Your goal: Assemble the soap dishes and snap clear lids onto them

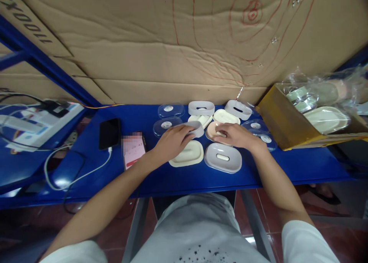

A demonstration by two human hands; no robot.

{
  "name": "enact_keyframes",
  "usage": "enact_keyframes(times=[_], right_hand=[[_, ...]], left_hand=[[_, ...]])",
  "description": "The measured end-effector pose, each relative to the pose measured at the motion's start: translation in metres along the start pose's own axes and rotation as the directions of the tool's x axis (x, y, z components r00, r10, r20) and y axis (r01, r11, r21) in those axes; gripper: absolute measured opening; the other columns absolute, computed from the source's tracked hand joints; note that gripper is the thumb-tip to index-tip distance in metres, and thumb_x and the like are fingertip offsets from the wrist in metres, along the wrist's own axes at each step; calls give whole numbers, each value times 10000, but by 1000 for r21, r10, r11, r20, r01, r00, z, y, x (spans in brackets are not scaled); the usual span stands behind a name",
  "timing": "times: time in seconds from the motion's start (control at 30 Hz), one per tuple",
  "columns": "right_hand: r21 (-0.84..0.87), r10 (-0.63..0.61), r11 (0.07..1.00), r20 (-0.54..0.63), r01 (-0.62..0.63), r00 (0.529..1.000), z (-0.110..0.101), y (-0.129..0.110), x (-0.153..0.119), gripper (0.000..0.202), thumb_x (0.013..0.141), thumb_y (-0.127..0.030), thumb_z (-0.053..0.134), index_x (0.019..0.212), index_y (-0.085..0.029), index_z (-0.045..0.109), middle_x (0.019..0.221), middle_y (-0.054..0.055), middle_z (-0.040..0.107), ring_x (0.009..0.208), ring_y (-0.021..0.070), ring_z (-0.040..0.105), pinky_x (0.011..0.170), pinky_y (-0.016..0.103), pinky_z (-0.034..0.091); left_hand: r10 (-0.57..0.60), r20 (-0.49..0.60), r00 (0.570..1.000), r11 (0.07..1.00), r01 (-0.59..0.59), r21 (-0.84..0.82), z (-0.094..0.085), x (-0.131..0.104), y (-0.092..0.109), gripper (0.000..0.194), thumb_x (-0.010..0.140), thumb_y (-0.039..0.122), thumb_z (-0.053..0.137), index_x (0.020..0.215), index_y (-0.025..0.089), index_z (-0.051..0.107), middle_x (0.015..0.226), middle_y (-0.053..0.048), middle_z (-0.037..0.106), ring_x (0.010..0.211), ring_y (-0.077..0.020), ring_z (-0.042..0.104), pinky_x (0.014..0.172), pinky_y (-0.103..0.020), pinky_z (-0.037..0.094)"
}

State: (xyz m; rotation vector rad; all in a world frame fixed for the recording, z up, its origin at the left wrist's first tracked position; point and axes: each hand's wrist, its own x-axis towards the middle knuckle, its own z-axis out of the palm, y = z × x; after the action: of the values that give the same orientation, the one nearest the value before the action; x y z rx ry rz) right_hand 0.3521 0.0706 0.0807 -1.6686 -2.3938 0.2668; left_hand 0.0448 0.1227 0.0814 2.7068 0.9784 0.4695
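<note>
My left hand (171,142) grips a grey oval soap-dish part (196,128) near the middle of the blue table (301,165). My right hand (237,135) rests on a pinkish oval dish (212,130) and holds it down. In front of my hands lie a cream oval dish (187,155) and a grey oval dish (223,157). Behind them stand two grey trays (201,107) (238,109), a cream dish (225,116) and clear oval lids (170,110) (166,125) with round stickers.
A black phone (109,133) on a white cable and a second phone (133,151) with a lit screen lie at the left. An open cardboard box (283,123) of bagged dishes (326,119) sits at the right. A cardboard sheet (161,44) stands behind the table.
</note>
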Motion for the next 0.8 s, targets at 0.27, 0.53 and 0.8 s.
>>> enact_keyframes(times=[0.27, 0.53, 0.8], right_hand=[[-87, -26, 996, 37, 29, 999, 11, -16, 4, 183, 1057, -351, 655, 1147, -227, 755, 1292, 149, 786, 1221, 348, 730, 987, 421, 546], [-22, 21, 999, -256, -28, 966, -16, -1, -3, 436, 1156, -408, 403, 1363, -194, 722, 1366, 153, 780, 1254, 362, 722, 1080, 487, 505], [-179, 143, 957, -400, -230, 905, -30, 14, -14, 363, 1096, -288, 466, 1308, -245, 757, 1434, 148, 738, 1369, 422, 618, 1146, 653, 410]], left_hand=[[-72, -64, 995, 959, 86, 271, -5, 19, -23, 371, 1094, 236, 461, 1379, 227, 698, 1366, -154, 759, 1301, -373, 686, 1207, -613, 358], [-52, -103, 993, 967, 77, 245, 11, -10, -7, 447, 1111, 227, 419, 1486, 200, 659, 1544, -177, 654, 1425, -369, 621, 1259, -598, 375], [134, 37, 990, 982, -138, 132, 33, -61, 61, 587, 1071, 423, 669, 1622, 303, 509, 1652, -146, 571, 1507, -348, 562, 1300, -629, 374]])
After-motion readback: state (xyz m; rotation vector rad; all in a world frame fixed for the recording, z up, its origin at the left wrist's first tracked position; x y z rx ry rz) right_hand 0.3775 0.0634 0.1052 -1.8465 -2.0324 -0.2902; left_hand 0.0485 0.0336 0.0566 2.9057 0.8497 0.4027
